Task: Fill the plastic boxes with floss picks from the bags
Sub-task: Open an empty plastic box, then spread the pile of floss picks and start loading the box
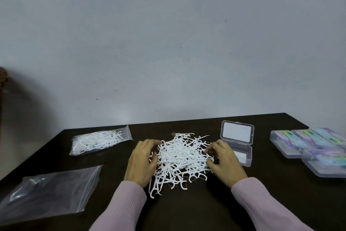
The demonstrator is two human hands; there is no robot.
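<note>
lying between the left hand (142, 161) and right hand (224, 161), the picks (179, 157) are cupped by curled fingers; an open box (236, 141) is set just beside the right, a full bag (99, 140) far left.

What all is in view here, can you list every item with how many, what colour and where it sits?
table: one, dark brown, under everything, against the wall
wall: one, pale grey-blue, behind the table
pile of picks: one loose heap, white, centre of the table between the hands
full bag: one, clear with white picks inside, back left
empty bag: one, clear, flat at front left
open box: one, clear, lid up, just right of the pile
closed boxes: at least three, clear with pastel inserts, far right; exact count unclear
brown object: one, at the left edge, cut off
sleeves: two, pale pink, bottom
left hand: fingers curled at the pile's left edge
right hand: fingers curled at the pile's right edge
</note>
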